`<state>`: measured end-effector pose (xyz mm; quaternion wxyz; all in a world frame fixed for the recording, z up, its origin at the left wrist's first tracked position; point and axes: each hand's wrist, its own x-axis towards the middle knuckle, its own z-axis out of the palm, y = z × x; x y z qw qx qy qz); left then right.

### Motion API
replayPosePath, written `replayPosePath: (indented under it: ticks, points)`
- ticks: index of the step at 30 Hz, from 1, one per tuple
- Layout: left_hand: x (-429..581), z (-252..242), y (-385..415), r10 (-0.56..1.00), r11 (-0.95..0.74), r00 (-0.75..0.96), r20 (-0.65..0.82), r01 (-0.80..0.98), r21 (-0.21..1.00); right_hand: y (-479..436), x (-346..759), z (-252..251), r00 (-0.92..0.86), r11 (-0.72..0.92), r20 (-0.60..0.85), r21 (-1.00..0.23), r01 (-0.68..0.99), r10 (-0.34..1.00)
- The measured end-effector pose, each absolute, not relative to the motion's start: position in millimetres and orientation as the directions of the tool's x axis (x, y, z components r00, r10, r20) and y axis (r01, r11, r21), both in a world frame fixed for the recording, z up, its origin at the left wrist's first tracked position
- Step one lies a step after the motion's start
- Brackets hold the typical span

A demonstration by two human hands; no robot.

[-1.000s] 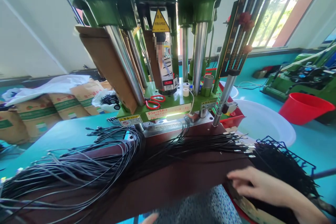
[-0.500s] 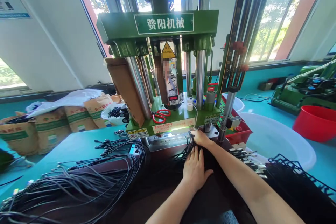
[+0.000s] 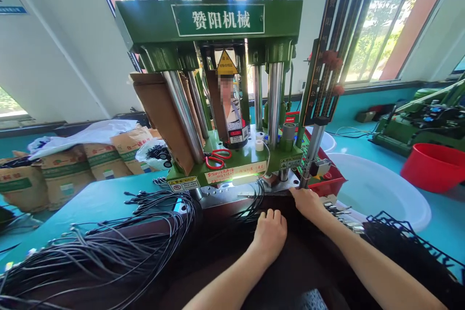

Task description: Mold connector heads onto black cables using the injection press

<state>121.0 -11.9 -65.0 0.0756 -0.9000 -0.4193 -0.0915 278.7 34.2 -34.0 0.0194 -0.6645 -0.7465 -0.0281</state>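
Black cables with small metal-tipped ends fan across a teal worktable and gather in a dark mass before a green vertical press signed 赞阳机械. Our left hand lies curled, knuckles up, on that mass just in front of the press's steel bed. Our right hand sits well apart from it, its fingers angled down at the bed's front edge. Both forearms reach in from the bottom of the frame, which cuts them off.

We cannot tell whether either hand grips a cable: the strands under both palms merge into one dark shape, and the fingers hide what lies beneath. More cable ends show beyond our right wrist, partly covered by the arm. A black wire rack sits at lower right, its contents hard to make out and its far end cut off by the frame.

Red-handled scissors lie on the press's green base, beside a small white roll of tape. Behind the rack, we see a white plastic basin and a red bucket.
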Motion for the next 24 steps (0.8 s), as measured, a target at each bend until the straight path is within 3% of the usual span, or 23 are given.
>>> replayPosePath:
  ticks: [2, 4, 7, 9, 12, 15, 17, 19, 21, 24]
  points:
    - [121, -55, -12, 0.715, -0.666, 0.669, 0.202, 0.74, -0.092, 18, 285, -24, -0.093, 0.091, 0.1, 0.022, 0.996, 0.991]
    - [118, -44, -12, 0.692, -0.684, 0.69, 0.214, 0.721, -0.114, -4, 291, -11, -0.098, 0.11, 0.207, -0.051, 0.993, 0.974]
    - [108, -28, -14, 0.667, -0.685, 0.692, 0.276, 0.715, -0.137, -47, 301, 7, -0.107, 0.266, 0.43, -0.329, 0.906, 0.897]
    - [99, -20, -17, 0.662, -0.693, 0.691, 0.292, 0.712, -0.113, -75, 303, 14, -0.096, 0.359, 0.469, -0.511, 0.781, 0.878]
    - [87, -9, -21, 0.725, -0.668, 0.616, 0.308, 0.738, 0.095, -105, 295, 10, -0.133, 0.315, 0.292, -0.77, 0.555, 0.947]
    - [77, 3, -28, 0.81, -0.576, 0.535, 0.242, 0.646, 0.5, -109, 274, -6, -0.252, 0.07, 0.032, -0.987, 0.143, 0.967]
    - [70, 10, -35, 0.809, -0.442, 0.579, 0.098, 0.491, 0.751, -103, 260, -12, -0.306, -0.035, 0.032, -0.977, -0.208, 0.951]
    - [64, 13, -46, 0.748, -0.222, 0.659, -0.087, 0.37, 0.902, -94, 249, -11, -0.252, -0.012, 0.129, -0.871, -0.491, 0.959]
    - [57, 10, -60, 0.67, -0.008, 0.704, -0.235, 0.323, 0.946, -87, 244, -3, -0.14, 0.056, 0.189, -0.765, -0.642, 0.972]
    - [48, -6, -83, 0.62, 0.176, 0.699, -0.356, 0.317, 0.932, -85, 241, 7, -0.079, 0.079, 0.171, -0.756, -0.65, 0.982]
